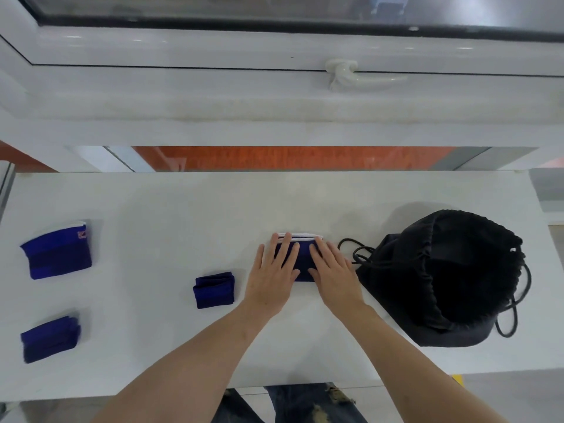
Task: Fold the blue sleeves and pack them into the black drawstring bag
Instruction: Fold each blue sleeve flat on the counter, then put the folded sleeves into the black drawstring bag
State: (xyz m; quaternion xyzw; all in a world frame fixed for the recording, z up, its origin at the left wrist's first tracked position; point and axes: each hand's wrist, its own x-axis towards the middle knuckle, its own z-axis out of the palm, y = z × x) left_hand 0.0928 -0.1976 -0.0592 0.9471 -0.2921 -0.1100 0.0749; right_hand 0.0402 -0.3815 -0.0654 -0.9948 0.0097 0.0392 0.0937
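Note:
A folded blue sleeve with a white edge (303, 259) lies in the middle of the white table. My left hand (273, 277) and my right hand (334, 274) both press flat on it, fingers spread, covering most of it. The black drawstring bag (445, 279) stands to the right with its mouth open and its cords trailing toward the sleeve. A small folded blue sleeve (214, 290) lies just left of my left hand. Two more folded blue sleeves rest at the far left: one with a white edge (58, 253), one nearer the front (50, 338).
The white table (183, 215) ends close to my body at the front edge. Behind it runs a white window frame with a handle (345, 73). A gap with an orange surface (290, 158) separates table and sill.

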